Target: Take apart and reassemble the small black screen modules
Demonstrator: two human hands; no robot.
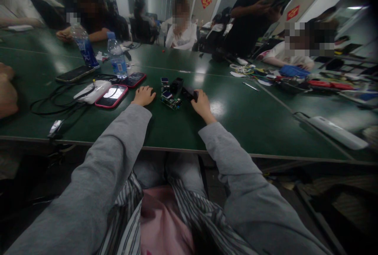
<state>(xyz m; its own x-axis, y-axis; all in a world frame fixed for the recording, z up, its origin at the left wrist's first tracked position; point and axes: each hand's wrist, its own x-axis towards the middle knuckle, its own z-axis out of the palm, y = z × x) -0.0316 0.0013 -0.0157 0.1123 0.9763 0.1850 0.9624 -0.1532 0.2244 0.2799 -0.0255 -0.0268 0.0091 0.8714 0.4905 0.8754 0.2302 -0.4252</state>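
My left hand [143, 96] lies on the green table [174, 133] with its fingers stretched forward, holding nothing. Just right of its fingertips stand small green circuit boards [171, 102] with little square screens [167, 94]. A boxy black part [177, 85] stands behind the boards. My right hand [202, 104] has thumb and fingers around the near end of a dark, flat piece [189, 92], whose exact kind is too dim to make out. That piece reaches toward the black part; whether they touch I cannot tell.
Left of my hands lie a pink-cased phone [111, 96], a white box [93, 91] with black cables, and another phone [136, 79]. A water bottle [117, 56] stands behind them. Rightward are a white power strip [338, 131] and tangled wires [295, 80]. Several people surround the table.
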